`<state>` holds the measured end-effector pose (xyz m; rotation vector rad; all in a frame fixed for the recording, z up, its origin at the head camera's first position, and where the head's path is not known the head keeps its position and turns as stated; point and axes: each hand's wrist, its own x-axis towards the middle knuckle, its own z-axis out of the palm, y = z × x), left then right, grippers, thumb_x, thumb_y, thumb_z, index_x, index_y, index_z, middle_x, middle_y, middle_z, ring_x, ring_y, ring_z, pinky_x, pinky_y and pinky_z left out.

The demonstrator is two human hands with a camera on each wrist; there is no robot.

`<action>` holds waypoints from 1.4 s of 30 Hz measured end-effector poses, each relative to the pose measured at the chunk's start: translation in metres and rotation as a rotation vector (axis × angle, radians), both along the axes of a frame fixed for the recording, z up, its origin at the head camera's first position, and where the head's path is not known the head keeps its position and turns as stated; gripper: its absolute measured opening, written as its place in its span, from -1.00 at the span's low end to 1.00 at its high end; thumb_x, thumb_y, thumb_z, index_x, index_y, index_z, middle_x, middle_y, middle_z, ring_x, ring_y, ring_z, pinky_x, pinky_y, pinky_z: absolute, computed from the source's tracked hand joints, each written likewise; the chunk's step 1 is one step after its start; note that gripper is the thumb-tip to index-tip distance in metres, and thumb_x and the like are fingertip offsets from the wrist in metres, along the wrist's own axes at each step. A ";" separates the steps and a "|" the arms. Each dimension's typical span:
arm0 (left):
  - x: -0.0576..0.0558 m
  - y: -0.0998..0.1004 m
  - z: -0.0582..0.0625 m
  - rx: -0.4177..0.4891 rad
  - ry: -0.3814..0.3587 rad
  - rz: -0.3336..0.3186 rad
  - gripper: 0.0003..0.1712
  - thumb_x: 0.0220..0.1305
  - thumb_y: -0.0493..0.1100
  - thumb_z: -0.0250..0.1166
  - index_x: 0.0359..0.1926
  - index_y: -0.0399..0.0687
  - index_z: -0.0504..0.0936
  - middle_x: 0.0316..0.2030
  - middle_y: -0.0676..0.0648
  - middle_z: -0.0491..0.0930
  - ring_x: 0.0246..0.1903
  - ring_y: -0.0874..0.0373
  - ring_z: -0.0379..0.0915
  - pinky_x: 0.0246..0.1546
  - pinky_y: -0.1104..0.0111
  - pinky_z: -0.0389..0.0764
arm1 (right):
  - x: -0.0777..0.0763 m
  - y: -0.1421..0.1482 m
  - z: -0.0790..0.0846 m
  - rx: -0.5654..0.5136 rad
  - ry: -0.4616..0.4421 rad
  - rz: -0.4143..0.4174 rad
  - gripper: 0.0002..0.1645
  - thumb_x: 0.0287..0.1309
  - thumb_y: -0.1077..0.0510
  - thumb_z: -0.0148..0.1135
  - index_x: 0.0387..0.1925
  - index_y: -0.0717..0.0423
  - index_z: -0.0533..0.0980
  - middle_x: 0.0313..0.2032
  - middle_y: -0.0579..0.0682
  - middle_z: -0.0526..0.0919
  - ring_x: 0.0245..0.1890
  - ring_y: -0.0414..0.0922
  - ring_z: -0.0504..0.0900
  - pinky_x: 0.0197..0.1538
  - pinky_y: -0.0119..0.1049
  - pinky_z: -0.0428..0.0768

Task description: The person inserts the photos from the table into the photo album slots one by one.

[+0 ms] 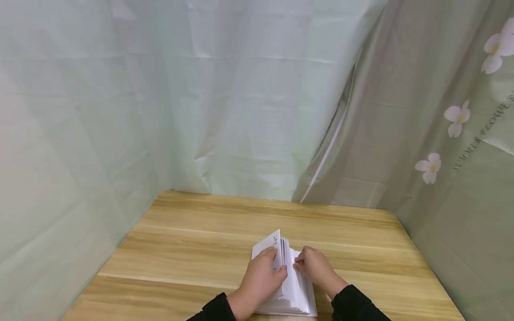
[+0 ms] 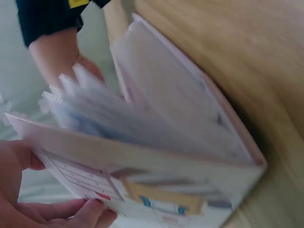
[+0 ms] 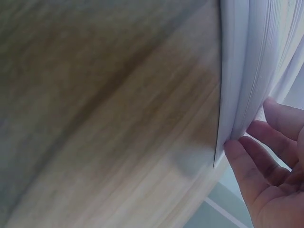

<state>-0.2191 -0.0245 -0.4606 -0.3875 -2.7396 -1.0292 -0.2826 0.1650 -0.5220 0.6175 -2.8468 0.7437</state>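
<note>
An album (image 1: 298, 292) with a stiff pale cover and thick white pages stands partly open at the table's near side. My left hand (image 1: 263, 273) grips its raised front cover, thumb on the inner side and fingers on the outside. In the left wrist view that cover (image 2: 142, 164) carries a printed drawing of buildings, and translucent sleeve pages (image 2: 111, 111) fan out behind it. My right hand (image 1: 315, 266) is at the outer edges of the pages, fingertips pinching at them. The right wrist view shows these page edges (image 3: 259, 52) close up, thumb and fingers against the stack.
The wood-grain table (image 1: 192, 249) stretches beyond the album to pale curtains (image 1: 249, 111) hanging at the back and left. A curtain with white flowers (image 1: 458, 117) hangs along the right side. Dark sleeves cover both forearms.
</note>
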 end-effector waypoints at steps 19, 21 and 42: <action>0.012 0.029 -0.037 -0.406 0.171 -0.026 -0.26 0.10 0.19 0.46 -0.11 -0.49 0.61 -0.16 -0.21 0.56 -0.11 0.00 0.52 -0.02 0.26 0.60 | 0.002 0.003 0.003 0.023 -0.051 -0.008 -0.97 0.07 0.34 0.43 -0.44 0.26 0.74 -0.50 -0.11 0.53 -0.47 -0.18 0.56 -0.37 -0.28 0.62; 0.012 0.027 -0.039 -0.447 0.190 -0.050 -0.27 0.11 0.18 0.46 -0.10 -0.48 0.62 -0.15 -0.18 0.54 -0.10 0.03 0.49 0.01 0.30 0.58 | 0.002 0.006 0.004 0.009 -0.049 0.014 -0.95 0.07 0.38 0.41 -0.43 0.25 0.75 -0.50 -0.12 0.51 -0.48 -0.22 0.50 -0.40 -0.32 0.58; 0.000 0.014 -0.030 -0.561 0.054 -0.224 -0.41 0.05 0.15 0.51 -0.11 -0.27 0.70 -0.03 -0.07 0.59 -0.01 0.09 0.51 0.05 0.38 0.56 | 0.017 0.007 0.019 0.054 -0.187 0.103 -0.55 0.00 0.06 0.55 -0.28 0.38 0.62 -0.30 0.08 0.49 -0.35 -0.07 0.52 -0.24 -0.13 0.59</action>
